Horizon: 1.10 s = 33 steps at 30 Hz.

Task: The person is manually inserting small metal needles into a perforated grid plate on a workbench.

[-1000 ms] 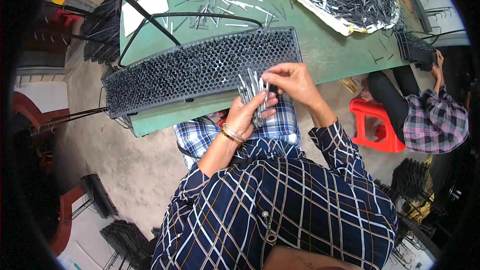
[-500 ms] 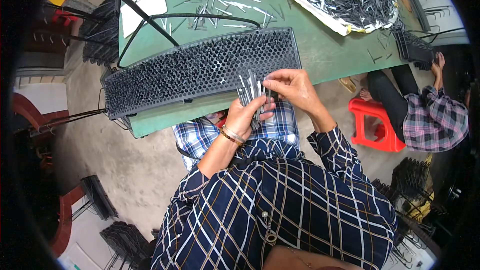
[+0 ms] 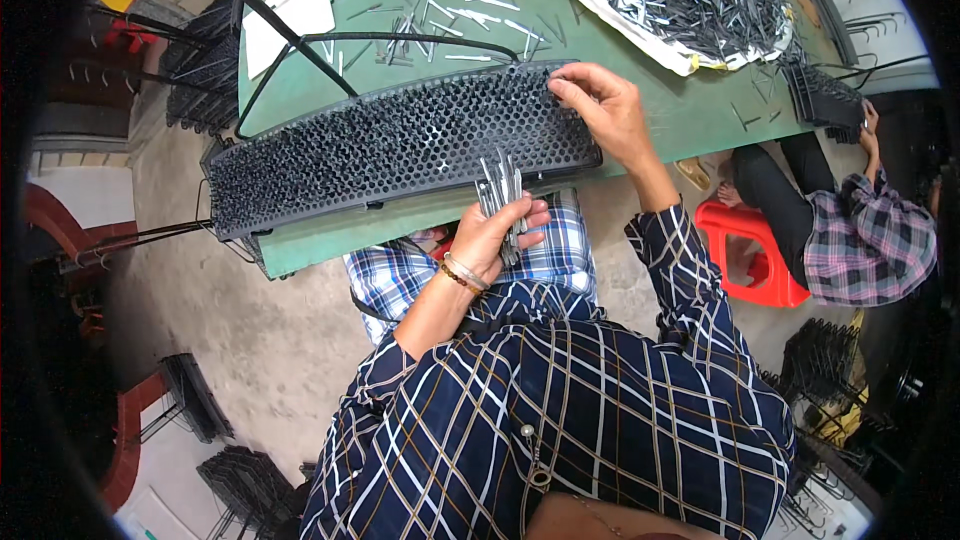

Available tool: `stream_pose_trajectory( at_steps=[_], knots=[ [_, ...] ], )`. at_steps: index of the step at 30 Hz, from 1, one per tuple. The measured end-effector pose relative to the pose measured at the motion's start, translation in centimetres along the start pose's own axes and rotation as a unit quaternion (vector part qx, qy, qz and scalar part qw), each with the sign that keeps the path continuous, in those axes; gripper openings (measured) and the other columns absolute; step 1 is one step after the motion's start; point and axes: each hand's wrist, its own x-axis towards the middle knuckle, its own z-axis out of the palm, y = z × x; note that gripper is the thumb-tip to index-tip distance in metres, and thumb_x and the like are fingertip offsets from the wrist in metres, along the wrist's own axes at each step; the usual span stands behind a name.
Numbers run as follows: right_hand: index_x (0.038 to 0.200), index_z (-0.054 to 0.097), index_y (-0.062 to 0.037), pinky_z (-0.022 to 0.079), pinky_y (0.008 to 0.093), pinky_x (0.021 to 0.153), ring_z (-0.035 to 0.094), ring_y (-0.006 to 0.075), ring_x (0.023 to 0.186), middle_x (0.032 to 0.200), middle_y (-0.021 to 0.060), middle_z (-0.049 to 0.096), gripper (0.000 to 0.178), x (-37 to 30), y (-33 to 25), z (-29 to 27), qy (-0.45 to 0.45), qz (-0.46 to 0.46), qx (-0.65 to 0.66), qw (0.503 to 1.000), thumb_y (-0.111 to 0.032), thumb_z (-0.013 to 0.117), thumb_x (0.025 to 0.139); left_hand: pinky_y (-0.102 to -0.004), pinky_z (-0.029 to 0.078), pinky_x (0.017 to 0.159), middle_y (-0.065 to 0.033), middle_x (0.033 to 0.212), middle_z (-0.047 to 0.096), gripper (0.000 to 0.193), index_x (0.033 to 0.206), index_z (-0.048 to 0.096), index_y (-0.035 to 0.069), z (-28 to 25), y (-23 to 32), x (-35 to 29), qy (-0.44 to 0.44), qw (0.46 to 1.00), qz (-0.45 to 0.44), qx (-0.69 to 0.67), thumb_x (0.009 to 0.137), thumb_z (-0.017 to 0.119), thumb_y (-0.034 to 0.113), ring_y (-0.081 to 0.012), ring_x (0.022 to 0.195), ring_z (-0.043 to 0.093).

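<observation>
The black rack (image 3: 400, 145), riddled with round holes, sits on the green table (image 3: 690, 105) and looks stiff, best held by its rim; near its front edge the left hand (image 3: 482, 235) grasps thin strips (image 3: 496, 190), probably light, rigid and slippery, easiest taken singly by an end. They look slender, grey and silvery, fanned upward. The right hand (image 3: 605, 110) bends its fingers over the rack's far right corner; whether they pinch a strip, I cannot tell

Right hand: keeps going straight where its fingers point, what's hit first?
Likely the black perforated panel: the right hand's fingers overlap its upper right end in this view. Depth is unclear, so they may already be touching it.
</observation>
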Motion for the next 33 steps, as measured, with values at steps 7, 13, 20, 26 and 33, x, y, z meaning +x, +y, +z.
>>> stream_pose_trajectory(
  at_steps=[7,13,20,26,33],
  knots=[
    [0.096,0.065,0.0011,0.049,0.0217,0.065,0.06,0.0078,0.072,0.084,0.0037,0.066,0.015,0.4,2.5,0.1,-0.022,0.001,0.023,0.999,-0.008,0.063,0.086,-0.0314,0.058,0.069,-0.0135,0.1,0.064,0.022,0.105,0.058,0.002,0.0,0.2,-0.1,-0.006,1.0,-0.008,-0.016,0.087,0.062,0.014,-0.0221,0.091,0.064],
    [0.096,0.066,-0.0003,0.049,0.0235,0.064,0.061,0.0097,0.073,0.087,0.0056,0.067,0.015,0.0,1.9,0.6,-0.015,-0.1,-0.129,0.986,-0.007,0.065,0.082,-0.0301,0.057,0.067,-0.0145,0.099,0.064,0.025,0.109,0.055,0.003,-0.1,0.3,-0.1,0.012,1.0,0.013,-0.005,0.087,0.06,0.013,-0.022,0.088,0.065],
    [0.094,0.067,-0.002,0.049,0.0247,0.064,0.062,0.0138,0.072,0.087,0.0077,0.066,0.015,-0.6,1.3,1.2,0.013,-0.095,-0.148,0.984,-0.006,0.067,0.08,-0.0269,0.056,0.063,-0.0129,0.097,0.065,0.026,0.11,0.054,0.004,-0.1,0.3,-0.1,0.014,0.999,0.017,0.029,0.086,0.061,0.01,-0.0173,0.082,0.065],
    [0.096,0.066,-0.0024,0.05,0.0299,0.069,0.064,0.0228,0.078,0.09,0.0105,0.065,0.018,-0.7,2.2,1.3,0.041,-0.182,-0.207,0.96,-0.005,0.067,0.079,-0.0255,0.056,0.062,-0.011,0.097,0.065,0.025,0.109,0.055,0.005,-0.1,0.5,-0.4,0.008,0.999,0.012,0.029,0.085,0.062,0.009,-0.0158,0.082,0.065],
    [0.098,0.066,-0.0029,0.049,0.0321,0.073,0.062,0.0253,0.086,0.097,0.0116,0.062,0.017,-0.9,1.6,1.7,0.083,-0.177,-0.198,0.961,-0.007,0.064,0.081,-0.0248,0.056,0.062,-0.0103,0.096,0.065,0.021,0.105,0.055,0.005,0.0,0.3,-0.3,0.004,1.0,0.007,0.011,0.085,0.062,0.007,-0.0156,0.083,0.065]
  ],
)
